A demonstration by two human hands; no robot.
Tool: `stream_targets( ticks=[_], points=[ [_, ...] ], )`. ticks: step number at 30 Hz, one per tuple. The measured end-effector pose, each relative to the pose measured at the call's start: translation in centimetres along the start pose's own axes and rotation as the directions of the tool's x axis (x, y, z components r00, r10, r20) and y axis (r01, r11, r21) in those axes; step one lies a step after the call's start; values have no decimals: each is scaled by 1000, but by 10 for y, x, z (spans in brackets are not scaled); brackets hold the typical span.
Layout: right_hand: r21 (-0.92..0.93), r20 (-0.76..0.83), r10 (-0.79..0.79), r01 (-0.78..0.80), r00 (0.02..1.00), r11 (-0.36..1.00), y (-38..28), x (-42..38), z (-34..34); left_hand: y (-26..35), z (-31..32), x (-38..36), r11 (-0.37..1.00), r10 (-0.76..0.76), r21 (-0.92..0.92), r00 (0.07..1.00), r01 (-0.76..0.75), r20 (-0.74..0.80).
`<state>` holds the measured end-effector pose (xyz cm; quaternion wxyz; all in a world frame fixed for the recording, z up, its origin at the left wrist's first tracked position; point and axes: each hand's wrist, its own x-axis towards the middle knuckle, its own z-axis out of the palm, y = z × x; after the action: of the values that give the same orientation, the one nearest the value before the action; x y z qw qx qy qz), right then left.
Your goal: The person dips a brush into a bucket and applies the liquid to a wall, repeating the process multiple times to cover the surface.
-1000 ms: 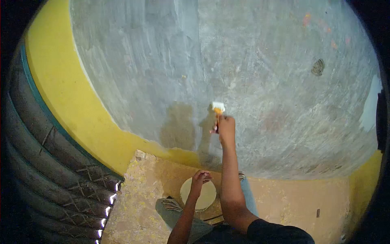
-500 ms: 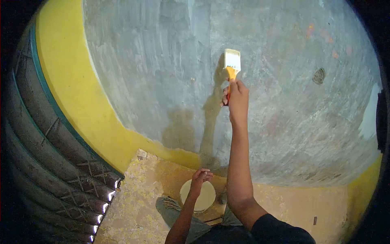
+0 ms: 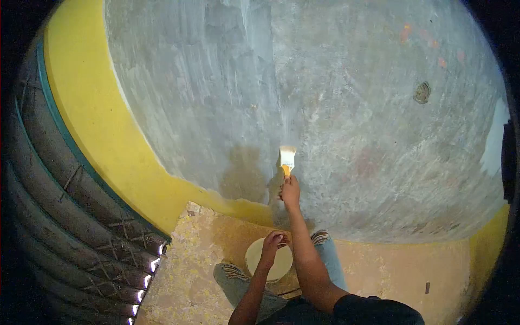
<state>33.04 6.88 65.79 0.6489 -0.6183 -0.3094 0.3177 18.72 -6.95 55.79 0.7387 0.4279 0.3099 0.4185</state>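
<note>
My right hand (image 3: pixel 290 190) grips the orange handle of a paintbrush (image 3: pixel 286 158), its pale bristles pressed against the grey plastered wall (image 3: pixel 336 97) low down, just above the yellow band. My left hand (image 3: pixel 273 242) is closed on the rim of a round pale container (image 3: pixel 269 261) that sits between my knees. My arms reach forward from a dark sleeve at the bottom.
A yellow painted band (image 3: pixel 92 119) curves along the wall's left and bottom edges. A dark ribbed shutter (image 3: pixel 65 216) fills the left side. Speckled tan floor (image 3: pixel 195 254) lies below, and my jeans-clad legs (image 3: pixel 238 281) flank the container.
My right hand swept the brush up the wall to a high point, then back down to a low spot near the yellow band. My left hand stayed on the container.
</note>
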Motion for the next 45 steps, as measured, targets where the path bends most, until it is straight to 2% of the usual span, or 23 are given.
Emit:
stream_targets(
  ticks=[1,3,4,6,10,12,14,16,21,23,26,28,29,30,32,34,36,38,39,41,42,44,45],
  points=[
    [2,-6,-1,1,1000,1000,-3,-7,-6,0,0,-2,1000,-2,3,1000,2,5],
    [223,103,197,-216,975,951,-15,-21,-16,4,0,-5,1000,-1,-22,1000,1,3],
    [228,98,194,-212,976,950,-21,-20,-18,6,0,-6,1000,-1,-18,1000,1,10],
    [103,121,68,-80,990,991,-37,-14,-20,7,0,-8,1000,3,-29,1000,-3,1],
    [164,140,-10,-13,990,986,-138,-1,-8,7,4,-4,1000,-17,11,1000,17,-9],
    [343,166,-8,-50,986,938,-188,5,-2,17,14,-5,1000,16,6,1000,-16,-18],
    [342,156,-6,-48,988,939,-219,15,4,18,15,-2,1000,20,-8,1000,-20,-14],
    [334,170,-125,62,978,940,-247,13,7,19,17,0,999,25,-23,1000,-25,-14],
    [408,148,-252,173,956,896,-293,-21,7,34,18,-1,999,38,-14,999,-38,-13],
    [357,42,-361,323,932,877,-288,-34,1,23,10,5,998,35,-52,999,-36,-11],
    [225,16,-366,353,931,908,-224,1,-4,30,12,7,996,21,-88,1000,-22,-9],
    [-165,-107,-415,395,904,904,-160,14,-12,28,13,10,997,6,-82,1000,-6,-2],
    [-188,-145,-390,361,910,913,-104,20,-18,16,11,17,997,-12,-79,1000,11,-17],
    [-205,-171,-361,325,917,923,-59,15,-20,10,10,20,997,-27,-78,999,24,-44],
    [-148,-97,-52,37,994,988,-42,-10,-29,7,16,22,997,-27,-67,999,25,-33],
    [-190,-112,-98,75,989,979,50,14,-27,8,20,15,998,-32,-51,999,30,-28],
    [-228,-121,-155,124,981,966,61,5,-29,13,24,10,1000,-9,10,1000,8,7],
    [137,18,136,-137,991,981,63,-15,-39,12,27,5,1000,0,3,1000,0,1],
    [138,16,133,-134,991,981,90,-11,-43,11,27,3,1000,12,-7,1000,-12,-5],
    [-45,-42,-7,5,999,999,159,12,-53,3,24,3,999,-9,-31,1000,8,-7],
    [-46,-41,-13,11,999,999,135,4,-56,2,24,4,998,-28,-54,1000,28,-12],
    [-15,4,145,-145,989,989,81,-10,-65,5,27,2,998,-35,-53,999,34,-12],
    [-16,5,134,-133,991,991,58,-2,-66,8,30,3,998,-44,-51,999,44,-13]
  ],
)
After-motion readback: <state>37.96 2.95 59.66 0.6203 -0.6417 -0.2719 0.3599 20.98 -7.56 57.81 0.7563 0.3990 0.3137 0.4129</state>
